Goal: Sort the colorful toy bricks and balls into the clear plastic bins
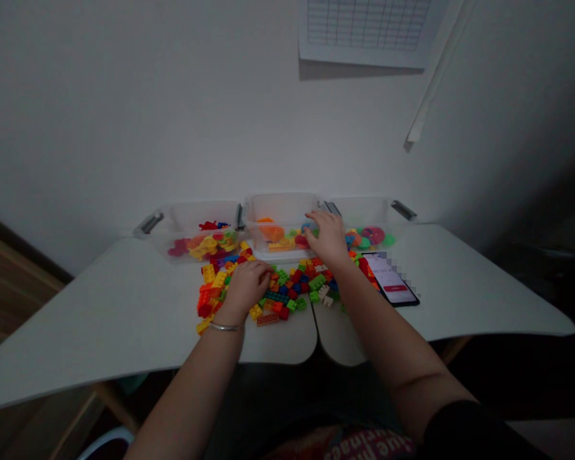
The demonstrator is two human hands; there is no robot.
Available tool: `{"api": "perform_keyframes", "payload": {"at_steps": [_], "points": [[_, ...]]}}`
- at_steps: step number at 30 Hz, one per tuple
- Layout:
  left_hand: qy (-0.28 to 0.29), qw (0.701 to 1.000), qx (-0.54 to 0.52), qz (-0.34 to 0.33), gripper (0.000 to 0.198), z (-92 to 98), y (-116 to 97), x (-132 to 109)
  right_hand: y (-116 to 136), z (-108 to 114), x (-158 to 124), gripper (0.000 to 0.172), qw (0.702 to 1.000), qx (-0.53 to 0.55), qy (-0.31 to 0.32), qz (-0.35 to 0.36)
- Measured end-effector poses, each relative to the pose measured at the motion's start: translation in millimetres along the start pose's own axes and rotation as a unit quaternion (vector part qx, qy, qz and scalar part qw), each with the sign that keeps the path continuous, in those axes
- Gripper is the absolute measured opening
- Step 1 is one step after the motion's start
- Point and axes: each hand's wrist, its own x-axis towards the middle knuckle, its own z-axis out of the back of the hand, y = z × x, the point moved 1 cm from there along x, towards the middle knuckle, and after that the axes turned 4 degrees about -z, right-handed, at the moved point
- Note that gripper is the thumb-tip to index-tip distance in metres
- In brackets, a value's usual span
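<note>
My left hand [248, 284] rests over the left part of a heap of plastic building bricks [294, 287]. Its fingers are curled together and pointing down; what they hold, if anything, is hidden. Reaching over the front of the middle clear bin [282, 206], my right hand [326, 237] has its thumb and fingers apart. Just beyond its fingertips shows a blue piece [307, 227], apparently inside that bin. Orange, yellow and red pieces also lie in the bin. The heap mixes red, yellow, green, blue, orange and white bricks.
The left clear bin [199, 214] holds red and yellow pieces. In the right clear bin [364, 207] lie round coloured pieces. A phone [391, 280] with a lit screen is right of the heap. The white table [138, 306] has a curved front notch. Behind stands a wall.
</note>
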Motion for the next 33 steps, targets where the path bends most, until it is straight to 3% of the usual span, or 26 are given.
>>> {"api": "perform_keyframes", "payload": {"at_steps": [4, 14, 19, 33], "points": [[0.000, 1.000, 0.004, 0.007, 0.020, 0.7, -1.4, 0.1, 12.0, 9.4, -17.1, 0.022, 0.999, 0.028, -0.023, 0.017], [0.015, 1.000, 0.004, 0.005, 0.020, 0.0, -0.7, 0.5, 16.8, -21.4, -71.7, 0.014, 0.987, -0.026, 0.156, 0.025], [0.008, 1.000, 0.004, 0.005, 0.019, 0.6, -0.9, -0.2, 11.6, -33.7, -75.7, 0.013, 0.981, -0.018, 0.194, 0.015], [0.002, 1.000, 0.015, 0.008, 0.020, 0.5, -2.5, 0.7, 12.1, -43.9, -72.1, 0.019, 0.982, -0.032, 0.185, -0.013]]}}
